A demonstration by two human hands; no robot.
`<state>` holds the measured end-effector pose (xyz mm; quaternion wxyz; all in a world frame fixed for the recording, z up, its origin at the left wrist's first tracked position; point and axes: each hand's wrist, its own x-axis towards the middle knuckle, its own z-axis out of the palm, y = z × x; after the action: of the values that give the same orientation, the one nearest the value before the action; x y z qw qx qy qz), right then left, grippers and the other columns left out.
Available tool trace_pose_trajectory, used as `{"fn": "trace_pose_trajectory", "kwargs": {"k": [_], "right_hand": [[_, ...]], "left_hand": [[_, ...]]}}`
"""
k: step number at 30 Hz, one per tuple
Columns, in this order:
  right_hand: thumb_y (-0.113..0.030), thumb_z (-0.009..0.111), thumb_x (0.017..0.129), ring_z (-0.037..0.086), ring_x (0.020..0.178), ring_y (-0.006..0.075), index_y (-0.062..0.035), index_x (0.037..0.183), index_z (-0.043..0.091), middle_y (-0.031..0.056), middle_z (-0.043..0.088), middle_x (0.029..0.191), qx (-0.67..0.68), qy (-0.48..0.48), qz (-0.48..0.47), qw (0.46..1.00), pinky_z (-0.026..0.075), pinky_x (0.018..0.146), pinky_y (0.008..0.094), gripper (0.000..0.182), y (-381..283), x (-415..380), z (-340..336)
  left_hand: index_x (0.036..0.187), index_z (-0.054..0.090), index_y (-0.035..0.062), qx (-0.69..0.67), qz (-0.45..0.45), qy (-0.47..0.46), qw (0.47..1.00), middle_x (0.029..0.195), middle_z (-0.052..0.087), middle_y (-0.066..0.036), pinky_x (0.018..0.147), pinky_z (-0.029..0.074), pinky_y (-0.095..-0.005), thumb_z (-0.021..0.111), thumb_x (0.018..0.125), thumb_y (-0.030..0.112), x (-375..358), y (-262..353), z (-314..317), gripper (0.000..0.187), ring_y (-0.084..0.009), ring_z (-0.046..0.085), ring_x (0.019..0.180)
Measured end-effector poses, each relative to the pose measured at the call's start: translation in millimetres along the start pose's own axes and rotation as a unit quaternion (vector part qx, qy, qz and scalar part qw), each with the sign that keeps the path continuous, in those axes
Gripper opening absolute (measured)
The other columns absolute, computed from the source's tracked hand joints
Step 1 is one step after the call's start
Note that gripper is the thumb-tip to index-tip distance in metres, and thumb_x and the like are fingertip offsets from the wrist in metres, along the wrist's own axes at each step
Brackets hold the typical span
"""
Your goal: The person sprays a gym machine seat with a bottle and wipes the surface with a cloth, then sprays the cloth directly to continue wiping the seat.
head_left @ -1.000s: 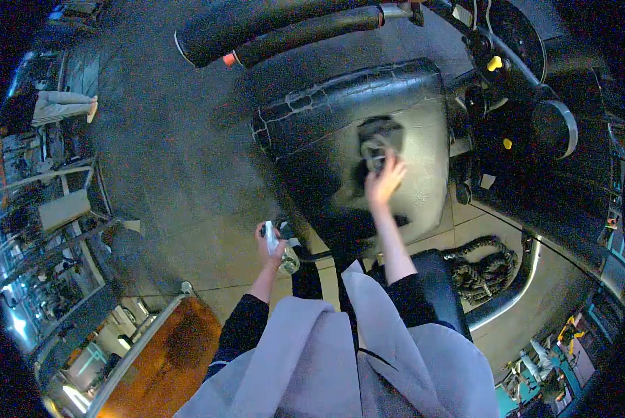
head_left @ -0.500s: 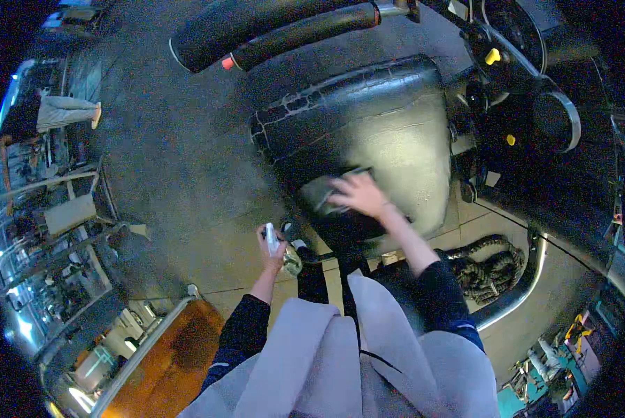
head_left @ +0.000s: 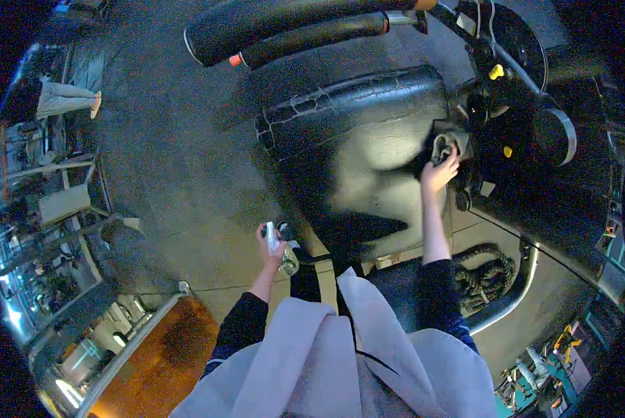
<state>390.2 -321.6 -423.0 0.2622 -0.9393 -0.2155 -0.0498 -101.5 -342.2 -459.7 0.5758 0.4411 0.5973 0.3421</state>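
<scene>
Head view: the right hand point(head_left: 439, 174) grips a bunched cloth point(head_left: 443, 145) against the far right edge of the black pad point(head_left: 368, 160), beside the machine frame point(head_left: 528, 132). The cloth looks soft, light and limp, best held bunched in the fist. The left hand point(head_left: 272, 247) is closed around a small spray bottle point(head_left: 276, 244), near, over the floor point(head_left: 180, 174); likely light, slick plastic, gripped around its body

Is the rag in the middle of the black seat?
No, the right hand presses the rag at the seat's right edge, beside the machine frame.
</scene>
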Motion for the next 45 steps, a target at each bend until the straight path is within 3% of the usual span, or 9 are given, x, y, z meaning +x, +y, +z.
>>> {"fn": "trace_pose_trajectory", "kwargs": {"k": [8, 12, 20, 22, 24, 30, 37, 39, 45], "right_hand": [[0.002, 0.07, 0.055, 0.039, 0.114, 0.0448, -0.0139, 0.133, 0.04, 0.0207, 0.04, 0.128, 0.036, -0.141, -0.126, 0.981, 0.03, 0.1, 0.0527, 0.085, -78.3, -187.7, 9.2], [-0.008, 0.057, 0.074, 0.041, 0.117, 0.0379, -0.0259, 0.12, 0.054, 0.0116, 0.043, 0.132, 0.052, -0.242, -0.354, 0.902, 0.036, 0.093, 0.0558, 0.049, -103.9, -255.2, 3.9], [-0.018, 0.051, 0.083, 0.045, 0.118, 0.0339, -0.0336, 0.122, 0.053, 0.0052, 0.039, 0.142, 0.027, -0.314, -0.664, 0.678, 0.039, 0.089, 0.0478, 0.042, -73.2, -166.2, -1.4], [-0.018, 0.049, 0.085, 0.046, 0.115, 0.0324, -0.0351, 0.125, 0.05, 0.0044, 0.042, 0.138, -0.051, -0.382, -0.606, 0.696, 0.04, 0.088, 0.0496, 0.044, -73.3, -110.4, -16.1], [-0.014, 0.049, 0.085, 0.049, 0.109, 0.0306, -0.0357, 0.127, 0.049, 0.0064, 0.044, 0.134, -0.083, -0.233, -0.591, 0.768, 0.04, 0.086, 0.0538, 0.047, -29.7, -62.5, -5.3], [-0.005, 0.062, 0.067, 0.045, 0.114, 0.0389, -0.0233, 0.136, 0.039, 0.0166, 0.043, 0.133, -0.102, -0.076, -0.185, 0.974, 0.042, 0.091, 0.0488, 0.075, 36.3, 29.0, -16.9], [-0.001, 0.06, 0.063, 0.045, 0.107, 0.046, -0.026, 0.135, 0.039, 0.0175, 0.044, 0.13, -0.026, 0.01, 0.051, 0.998, 0.043, 0.088, 0.0539, 0.079, 12.3, -0.8, 11.9], [-0.002, 0.061, 0.063, 0.044, 0.108, 0.0442, -0.021, 0.136, 0.038, 0.0194, 0.044, 0.126, -0.004, 0.051, -0.087, 0.995, 0.037, 0.094, 0.0519, 0.078, -11.2, -31.8, 11.4], [-0.001, 0.064, 0.059, 0.039, 0.114, 0.0419, -0.017, 0.136, 0.04, 0.0203, 0.042, 0.129, 0.067, -0.146, -0.128, 0.979, 0.034, 0.095, 0.0532, 0.082, -102.7, -153.2, 7.6]], "left_hand": [[0.108, 0.048, 0.0066, 0.144, 0.013, 0.006, 0.989, 0.11, 0.046, -0.01, 0.077, 0.045, -0.0319, 0.064, 0.063, 0.011, 3.5, -6.4, -6.9, 0.048, -0.0201, 0.053, 0.085], [0.087, 0.055, 0.0061, 0.197, 0.039, 0.004, 0.98, 0.122, 0.038, -0.013, 0.082, 0.044, -0.0366, 0.066, 0.062, 0.016, 6.0, -17.4, -13.1, 0.029, -0.0257, 0.053, 0.091], [0.087, 0.054, 0.0067, 0.138, 0.049, -0.006, 0.989, 0.127, 0.037, -0.015, 0.088, 0.043, -0.0413, 0.066, 0.065, 0.028, 8.6, -36.7, -15.6, 0.032, -0.0311, 0.054, 0.102], [0.087, 0.054, 0.0068, 0.147, 0.025, -0.011, 0.989, 0.128, 0.036, -0.015, 0.089, 0.043, -0.0413, 0.066, 0.066, 0.029, 5.4, -35.0, -21.7, 0.033, -0.0315, 0.053, 0.105], [0.088, 0.054, 0.0071, 0.137, 0.0, -0.019, 0.99, 0.131, 0.034, -0.015, 0.09, 0.043, -0.0412, 0.066, 0.065, 0.03, 5.3, -29.2, -19.0, 0.034, -0.0319, 0.05, 0.11], [0.09, 0.055, 0.0088, 0.193, 0.017, -0.027, 0.981, 0.129, 0.039, -0.017, 0.092, 0.042, -0.0416, 0.064, 0.065, 0.027, 2.4, -13.4, -16.2, 0.032, -0.0347, 0.044, 0.119], [0.088, 0.054, 0.0083, 0.197, 0.016, -0.016, 0.98, 0.121, 0.046, -0.016, 0.093, 0.039, -0.0425, 0.064, 0.065, 0.022, 0.6, -9.6, -10.9, 0.028, -0.0347, 0.037, 0.124], [0.088, 0.054, 0.0075, 0.184, 0.032, -0.02, 0.982, 0.117, 0.048, -0.016, 0.094, 0.039, -0.0435, 0.064, 0.065, 0.021, 3.0, -17.8, -12.4, 0.027, -0.0352, 0.035, 0.125], [0.087, 0.053, 0.005, 0.171, 0.046, -0.036, 0.984, 0.11, 0.052, -0.018, 0.096, 0.036, -0.0464, 0.064, 0.067, 0.023, 2.6, -13.1, -13.3, 0.029, -0.0371, 0.034, 0.125]]}}
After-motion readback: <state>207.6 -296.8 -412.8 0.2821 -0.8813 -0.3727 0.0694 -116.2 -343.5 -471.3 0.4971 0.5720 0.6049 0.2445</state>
